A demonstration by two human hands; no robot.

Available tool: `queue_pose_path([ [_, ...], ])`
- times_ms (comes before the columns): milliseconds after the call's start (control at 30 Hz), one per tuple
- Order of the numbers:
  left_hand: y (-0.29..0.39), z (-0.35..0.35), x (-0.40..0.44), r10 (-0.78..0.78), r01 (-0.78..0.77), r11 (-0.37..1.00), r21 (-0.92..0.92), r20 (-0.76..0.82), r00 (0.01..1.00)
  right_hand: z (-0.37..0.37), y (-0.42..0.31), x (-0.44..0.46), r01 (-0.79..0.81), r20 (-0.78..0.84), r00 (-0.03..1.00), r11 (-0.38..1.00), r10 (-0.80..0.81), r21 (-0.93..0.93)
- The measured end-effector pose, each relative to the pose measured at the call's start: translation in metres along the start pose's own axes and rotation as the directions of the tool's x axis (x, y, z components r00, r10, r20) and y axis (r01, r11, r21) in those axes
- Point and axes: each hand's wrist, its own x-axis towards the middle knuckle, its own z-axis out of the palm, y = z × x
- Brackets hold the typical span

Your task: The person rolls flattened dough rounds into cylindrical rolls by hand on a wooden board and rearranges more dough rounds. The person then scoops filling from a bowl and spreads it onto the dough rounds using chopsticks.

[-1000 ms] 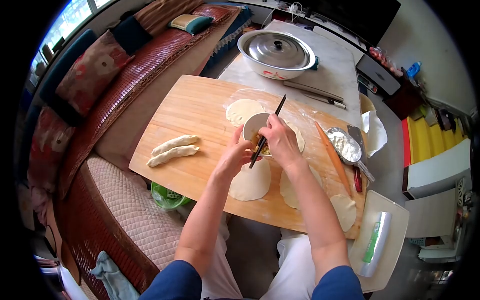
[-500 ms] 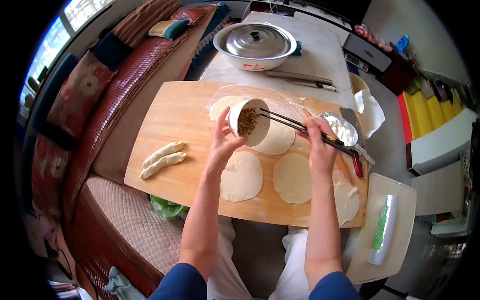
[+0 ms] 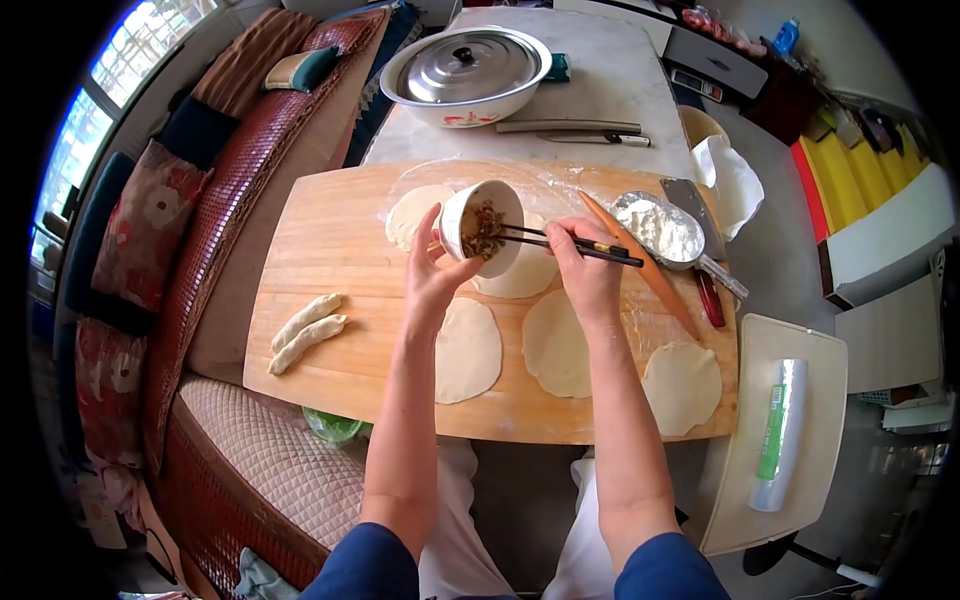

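Observation:
My left hand (image 3: 436, 262) grips a white bowl (image 3: 509, 213), tilted toward the right above the wooden board. Brown crumbly filling (image 3: 484, 230) lies inside it. In my right hand (image 3: 586, 268) is a pair of black chopsticks (image 3: 600, 249), whose tips reach into the filling. Flat rounds of dough lie under and around my hands: one dough round (image 3: 467, 352) below the bowl, another dough round (image 3: 559, 345) to its right, and a further dough round (image 3: 682, 388) near the board's right corner. Behind the bowl, other rounds are partly covered.
The wooden board (image 3: 290, 250) bears two dough rolls (image 3: 308, 330) on the left. To the right are a rolling pin (image 3: 640, 262), a scoop of flour (image 3: 660, 228) and a red-handled tool (image 3: 710, 299). A lidded basin (image 3: 466, 75) and knife (image 3: 600, 139) lie beyond; plastic wrap (image 3: 778, 435) sits at right.
The chopstick tips have moved from the bowl's rim down into the filling, and my right hand has come closer to the bowl. The whole view has shifted slightly.

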Motion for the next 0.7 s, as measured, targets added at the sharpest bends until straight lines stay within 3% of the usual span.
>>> queue_pose_path([
  [200,0.003,0.011,0.000,0.016,-0.016,0.998,0.061,-0.002,1.000,0.008,0.009,-0.002,-0.027,0.037,0.999,0.996,0.024,0.088],
  [500,-0.010,-0.004,0.009,0.008,-0.005,0.997,0.071,-0.048,0.999,-0.013,0.011,0.004,-0.019,-0.005,1.000,1.000,0.019,0.009],
  [600,-0.011,-0.006,0.009,0.006,-0.001,0.998,0.070,-0.073,0.997,-0.023,0.008,0.006,0.011,0.052,0.999,0.993,-0.005,-0.119],
  [700,-0.011,-0.008,0.010,-0.006,0.011,0.998,0.058,-0.080,0.997,-0.023,0.007,0.006,-0.039,0.010,0.999,0.997,0.039,-0.063],
])
